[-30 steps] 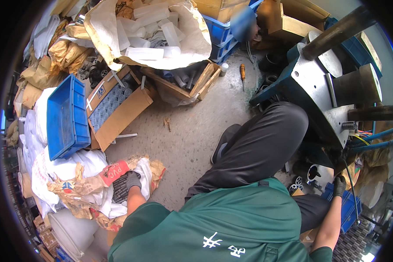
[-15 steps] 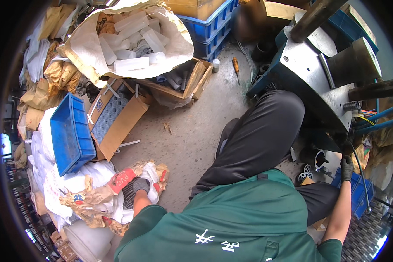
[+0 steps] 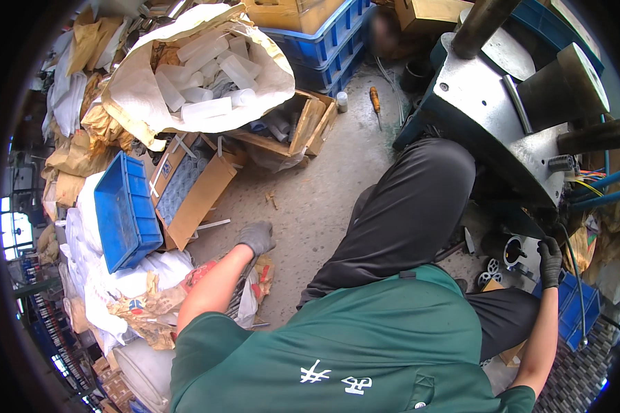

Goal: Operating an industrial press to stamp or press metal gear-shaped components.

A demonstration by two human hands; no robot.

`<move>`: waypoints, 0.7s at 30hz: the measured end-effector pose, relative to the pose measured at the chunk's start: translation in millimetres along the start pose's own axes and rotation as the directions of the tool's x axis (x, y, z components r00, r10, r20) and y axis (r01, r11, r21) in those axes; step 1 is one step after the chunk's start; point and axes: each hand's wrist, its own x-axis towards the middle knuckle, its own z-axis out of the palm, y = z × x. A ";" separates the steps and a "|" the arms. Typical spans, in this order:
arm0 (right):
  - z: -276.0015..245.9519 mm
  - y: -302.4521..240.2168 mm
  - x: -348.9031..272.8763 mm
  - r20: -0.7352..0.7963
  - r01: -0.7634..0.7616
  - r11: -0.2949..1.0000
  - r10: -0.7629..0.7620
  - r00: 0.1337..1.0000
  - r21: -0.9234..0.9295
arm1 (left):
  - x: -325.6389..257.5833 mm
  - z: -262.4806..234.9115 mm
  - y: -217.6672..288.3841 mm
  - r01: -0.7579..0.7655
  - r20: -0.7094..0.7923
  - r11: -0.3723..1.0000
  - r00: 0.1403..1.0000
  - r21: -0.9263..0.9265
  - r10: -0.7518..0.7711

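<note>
My left hand (image 3: 257, 239), in a grey glove, is held over the concrete floor beside the paper and plastic sacks. Its fingers are curled together, and what they hold, if anything, is hidden. Under that forearm lie a torn brown paper sack (image 3: 151, 308) and a dark ridged piece (image 3: 237, 292). At the lower part of a machine (image 3: 472, 103), my gloved right hand (image 3: 550, 263) is closed at the edge of a pale metal plate, next to a black hose (image 3: 576, 289). What is inside its fingers cannot be made out. A round metal ring (image 3: 512, 250) sits just left of it.
A large white sack (image 3: 138, 82) of translucent plastic cylinders stands at the far left. Nearer are a blue bin (image 3: 125, 213) and an open cardboard box (image 3: 201, 199) of clear parts. An orange-handled screwdriver (image 3: 375, 100) lies on the floor. My bent knee (image 3: 427, 172) is close to the machine.
My left hand has lifted from the sacks and the dark ridged piece, moving forward and slightly right over the floor. My right hand stays by the machine's lower part. The view has shifted slightly.
</note>
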 end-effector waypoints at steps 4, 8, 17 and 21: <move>-3.6 -0.8 -3.8 -0.038 -0.019 1.000 0.019 0.999 -0.014 | 80.4 -10.6 81.1 -0.109 -0.289 0.965 0.957 -0.240 0.036; -12.9 -0.6 -1.7 -0.060 -0.024 0.999 0.027 0.998 0.037 | 113.4 12.3 124.2 0.251 -0.059 0.962 0.964 -0.109 -0.258; -26.5 -5.1 -4.9 -0.111 -0.124 0.992 0.125 0.986 0.015 | 129.6 59.9 131.7 0.185 -0.222 0.977 0.953 -0.105 -0.205; -26.1 -4.7 -4.3 -0.108 -0.107 0.994 0.110 0.988 0.035 | 134.8 75.6 128.8 0.145 -0.408 0.982 0.894 -0.120 -0.182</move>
